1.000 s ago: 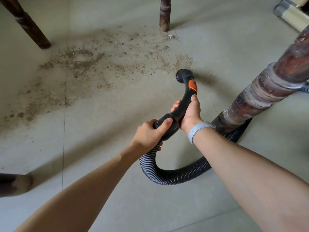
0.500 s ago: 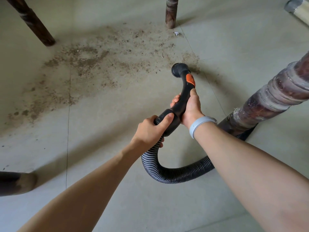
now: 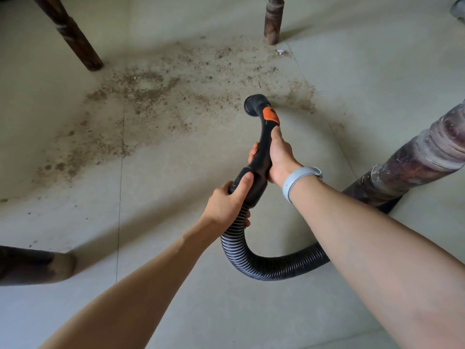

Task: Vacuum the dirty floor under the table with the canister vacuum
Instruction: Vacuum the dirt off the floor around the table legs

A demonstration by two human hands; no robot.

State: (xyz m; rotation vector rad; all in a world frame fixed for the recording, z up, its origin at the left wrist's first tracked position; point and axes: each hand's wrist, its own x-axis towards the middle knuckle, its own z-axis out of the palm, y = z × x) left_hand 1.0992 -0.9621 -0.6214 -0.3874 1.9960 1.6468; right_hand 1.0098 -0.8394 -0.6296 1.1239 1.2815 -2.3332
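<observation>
R hand grips the curved black handle of the vac, thumb laid up toward the orange slider; L hand is wrapped round the collar where handle meets the ribbed hose. Vs a sec ago both hands have pushed fwd & slightly left, so the round nozzle mouth now sits at the near-right edge of the dirt patch rather than short of it; can't tell if it touches the floor. Judgement: cleaning is only starting, as nearly all debris is still there, w/ sweeps leftward needed. Dirt is fine brown grit & crumbs, densest mid-patch, thinning to specks at left; one small pale scrap lies by the far table leg. Floor is smooth matte grey tile w/ thin grout lines. Hose is corrugated, flexible, looping down under the R forearm & behind the near-right leg, which is turned wood, dark, worn & dusty. Grey band on R wrist.
</observation>
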